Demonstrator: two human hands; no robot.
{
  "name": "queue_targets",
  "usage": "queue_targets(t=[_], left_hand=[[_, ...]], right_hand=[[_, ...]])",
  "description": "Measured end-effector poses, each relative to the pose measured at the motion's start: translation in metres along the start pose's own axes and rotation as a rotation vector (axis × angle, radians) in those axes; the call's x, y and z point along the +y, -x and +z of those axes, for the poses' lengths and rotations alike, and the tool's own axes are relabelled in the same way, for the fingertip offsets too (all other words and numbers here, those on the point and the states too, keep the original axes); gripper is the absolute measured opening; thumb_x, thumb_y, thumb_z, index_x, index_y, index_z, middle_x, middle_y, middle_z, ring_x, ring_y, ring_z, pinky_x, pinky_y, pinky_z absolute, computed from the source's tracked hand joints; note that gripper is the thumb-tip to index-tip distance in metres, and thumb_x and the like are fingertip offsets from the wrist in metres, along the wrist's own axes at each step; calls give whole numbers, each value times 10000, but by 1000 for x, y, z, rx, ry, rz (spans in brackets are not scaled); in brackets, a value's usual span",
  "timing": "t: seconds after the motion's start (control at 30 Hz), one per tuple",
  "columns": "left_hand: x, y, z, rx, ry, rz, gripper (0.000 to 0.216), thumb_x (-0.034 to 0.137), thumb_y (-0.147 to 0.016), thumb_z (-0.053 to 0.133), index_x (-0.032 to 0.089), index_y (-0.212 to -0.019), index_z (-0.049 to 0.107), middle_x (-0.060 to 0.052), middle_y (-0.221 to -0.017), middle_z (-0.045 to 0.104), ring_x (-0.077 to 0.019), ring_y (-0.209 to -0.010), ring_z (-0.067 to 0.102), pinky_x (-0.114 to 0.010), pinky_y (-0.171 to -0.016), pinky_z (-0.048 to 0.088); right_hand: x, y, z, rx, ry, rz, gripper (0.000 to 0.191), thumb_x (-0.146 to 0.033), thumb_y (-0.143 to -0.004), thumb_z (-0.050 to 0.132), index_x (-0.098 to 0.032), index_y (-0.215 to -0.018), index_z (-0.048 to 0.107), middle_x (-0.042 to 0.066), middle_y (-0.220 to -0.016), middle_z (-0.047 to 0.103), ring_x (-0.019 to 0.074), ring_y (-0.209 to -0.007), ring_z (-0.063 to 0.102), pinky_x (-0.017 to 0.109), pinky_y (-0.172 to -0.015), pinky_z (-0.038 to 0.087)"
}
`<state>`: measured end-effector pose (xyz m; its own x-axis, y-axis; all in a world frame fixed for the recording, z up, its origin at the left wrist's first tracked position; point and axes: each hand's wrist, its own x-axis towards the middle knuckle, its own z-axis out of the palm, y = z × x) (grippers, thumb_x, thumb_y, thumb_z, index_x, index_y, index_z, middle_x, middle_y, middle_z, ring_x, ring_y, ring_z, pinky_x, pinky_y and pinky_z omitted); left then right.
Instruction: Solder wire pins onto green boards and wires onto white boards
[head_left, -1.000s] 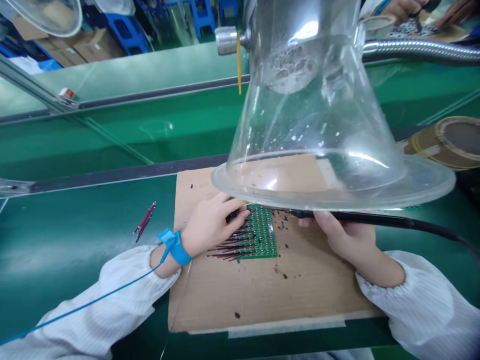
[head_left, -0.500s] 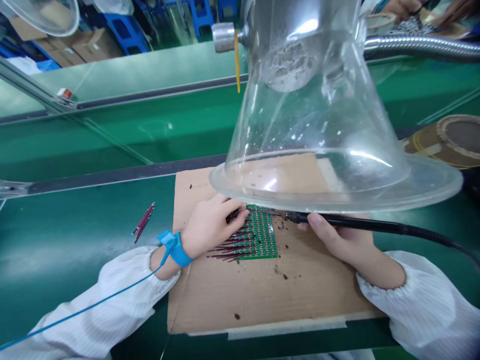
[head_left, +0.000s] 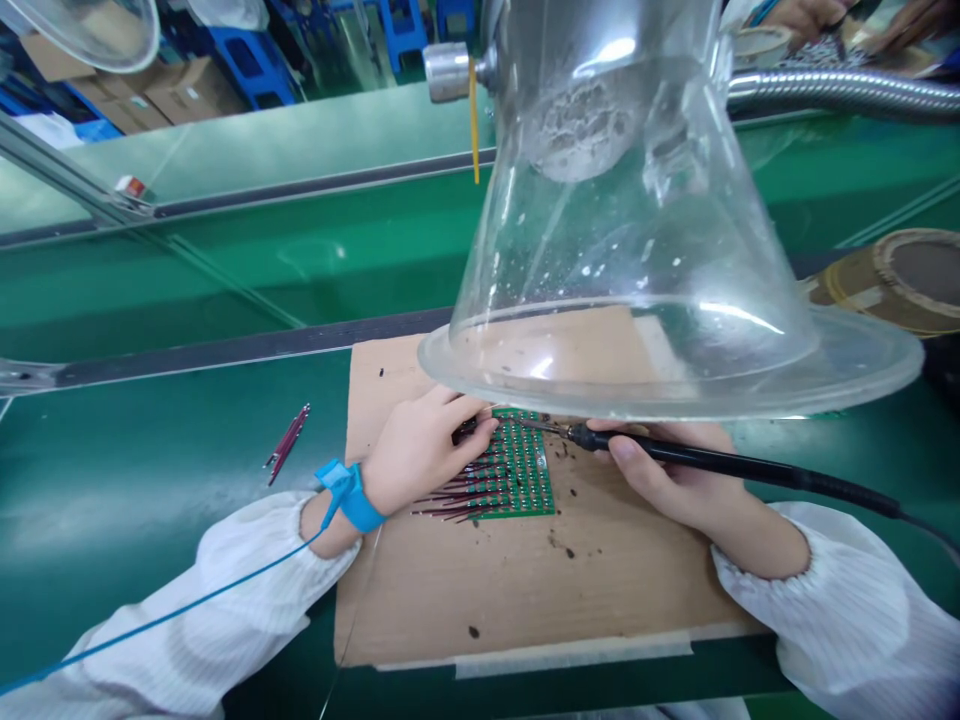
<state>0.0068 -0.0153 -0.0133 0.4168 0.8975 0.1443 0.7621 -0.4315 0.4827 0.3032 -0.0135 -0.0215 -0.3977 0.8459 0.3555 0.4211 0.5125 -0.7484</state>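
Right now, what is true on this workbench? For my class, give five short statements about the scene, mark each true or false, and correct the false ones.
1. The green circuit board lies on the cardboard. True.
2. The right hand holds a black soldering iron. True.
3. The soldering iron's tip points away from the circuit board. False: it reaches over the board in this view.
4. A blue wristband circles the left wrist. True.
5. The small bundle of dark red wires near the left forearm lies on the cardboard. False: it lies on the green tabletop.
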Motion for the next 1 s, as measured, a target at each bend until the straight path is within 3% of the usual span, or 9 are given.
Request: queue_targets(t=[0.17,0.3,0.57,1.0], left_hand=[[0,1,0,4,-7,-7,126,276,-1004,621,209,-935,702,-57,-1059,728,-223,-968,697,-369,-881,603],[0,1,1,4,-5,-5,111,273,-1000,633,212,-938,703,-48,-1060,730,-215,-927,696,-369,-870,601],[-2,1,2,-2,0,-3,133,281,-1009,615,213,-936,701,-48,-1041,723,-192,-839,678,-356,-836,596],[1,-1,1,26,17,-29,150,311,-1020,595,223,-953,697,-48,-999,714,-180,-793,660,-327,-761,597]], right_hand=[[-1,-1,-1,44,-36,8,104,-267,-970,693,-273,-1065,734,1,-911,802,162,-762,767,271,-683,598],[-1,-2,0,119,-63,50,90,-271,-990,667,-268,-1008,756,3,-836,789,158,-714,740,276,-676,591],[2,1,2,67,-49,31,135,-242,-971,691,-289,-1087,740,1,-964,805,146,-732,746,272,-708,594],[-2,-3,1,40,24,45,119,-301,-984,669,-279,-1053,764,5,-782,777,182,-684,733,314,-718,620]])
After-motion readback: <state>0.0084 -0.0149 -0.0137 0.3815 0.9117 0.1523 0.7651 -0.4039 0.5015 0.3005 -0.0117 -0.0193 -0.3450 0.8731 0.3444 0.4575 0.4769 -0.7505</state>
